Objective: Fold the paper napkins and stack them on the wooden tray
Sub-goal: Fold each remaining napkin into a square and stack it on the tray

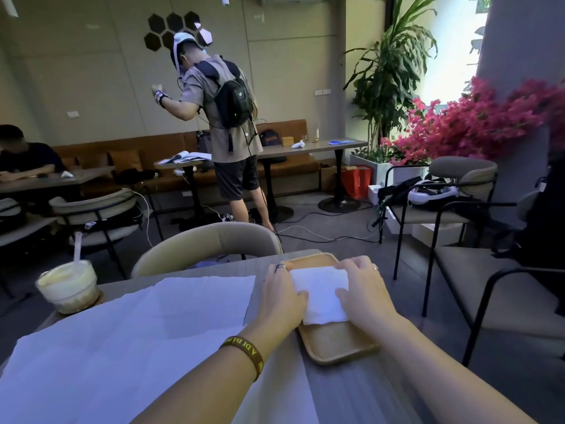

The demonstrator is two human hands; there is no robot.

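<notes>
A folded white napkin (322, 296) lies on the wooden tray (336, 341) at the table's right side. My left hand (281, 293) holds the napkin's left edge, its thumb on top of the paper. My right hand (362, 287) holds the right edge in the same way, fingers over the far corner. Both hands lie over the tray. Large unfolded white napkins (131, 335) are spread flat over the left and middle of the table.
An iced drink in a plastic cup (68, 286) with a straw stands at the table's far left corner. A beige chair back (208, 243) rises behind the table. Black-framed chairs (501, 307) stand to the right. A person (220, 123) stands farther back.
</notes>
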